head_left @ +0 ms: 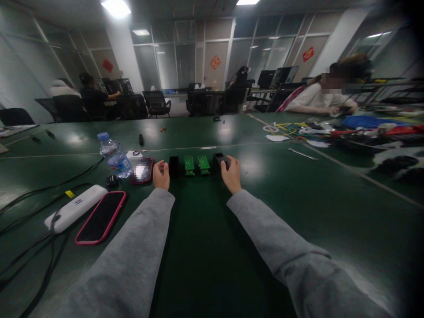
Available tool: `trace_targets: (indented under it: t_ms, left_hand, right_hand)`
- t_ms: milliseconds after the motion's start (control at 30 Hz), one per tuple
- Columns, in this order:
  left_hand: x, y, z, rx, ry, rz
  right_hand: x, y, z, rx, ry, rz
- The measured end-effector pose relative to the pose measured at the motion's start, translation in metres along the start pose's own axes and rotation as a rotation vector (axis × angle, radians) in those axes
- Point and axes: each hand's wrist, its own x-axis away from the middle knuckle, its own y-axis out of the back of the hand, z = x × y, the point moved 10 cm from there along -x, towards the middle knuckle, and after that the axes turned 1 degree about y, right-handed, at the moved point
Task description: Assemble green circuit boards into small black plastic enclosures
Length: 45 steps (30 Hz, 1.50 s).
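Four small items stand in a row on the dark green table: a black rectangular case, a green circuit board, another green circuit board and a second black case. Each board seems to have a second layer beneath it. At the left end, my left hand rests beside the first case, fingers loosely curved and apart from the thumb, holding nothing I can see. My right hand is at the right end, its thumb and fingers about the second case, covering part of it.
Left of my hands lie a tablet-like device, a tilted-looking water bottle, a white power bank, a pink-edged phone and black cables. A wrench and a pile of tangled cables lie right. Other people sit beyond.
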Motion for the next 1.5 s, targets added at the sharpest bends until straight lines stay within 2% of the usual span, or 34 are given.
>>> trace_targets:
  t_ms: [67, 133, 167, 267, 333, 433, 533, 800, 1067, 1300, 1400, 1500]
  left_hand:
    - [0.005, 0.003, -0.018, -0.064, -0.106, -0.018]
    - [0.015, 0.002, -0.045, -0.175, -0.287, -0.020]
    - [0.022, -0.003, -0.058, -0.236, -0.377, 0.015]
    - [0.050, -0.033, -0.084, -0.403, -0.610, 0.277]
    - [0.067, -0.052, -0.085, -0.534, -0.675, 0.451]
    - [0.084, -0.074, -0.071, -0.681, -0.649, 0.714]
    - [0.089, -0.081, -0.059, -0.733, -0.579, 0.839]
    - [0.087, -0.082, -0.054, -0.780, -0.531, 0.854]
    - [0.088, -0.082, -0.055, -0.760, -0.530, 0.882]
    - [0.087, -0.082, -0.056, -0.763, -0.517, 0.877]
    - [0.087, -0.081, -0.057, -0.767, -0.509, 0.881]
    - [0.087, -0.081, -0.057, -0.773, -0.497, 0.884]
  right_hand:
    - [-0.001, 0.008, -0.002, -0.011, -0.021, -0.057]
    - [-0.001, 0.013, -0.002, -0.015, -0.034, -0.086]
    - [-0.001, 0.013, -0.001, -0.013, -0.029, -0.086]
    - [0.000, 0.008, 0.007, 0.018, 0.020, -0.034]
    - [0.001, 0.002, 0.010, 0.058, 0.048, 0.018]
    - [0.004, -0.007, 0.006, 0.114, 0.041, 0.090]
    - [0.005, -0.011, 0.000, 0.125, 0.002, 0.131]
    - [0.001, -0.007, -0.011, -0.001, -0.107, 0.078]
    - [0.000, -0.007, -0.030, 0.088, -0.208, 0.032]
    - [0.000, -0.005, -0.026, 0.072, -0.158, -0.007]
    - [0.000, -0.005, -0.020, 0.062, -0.109, 0.015]
    - [0.000, -0.005, -0.022, -0.002, -0.124, 0.021]
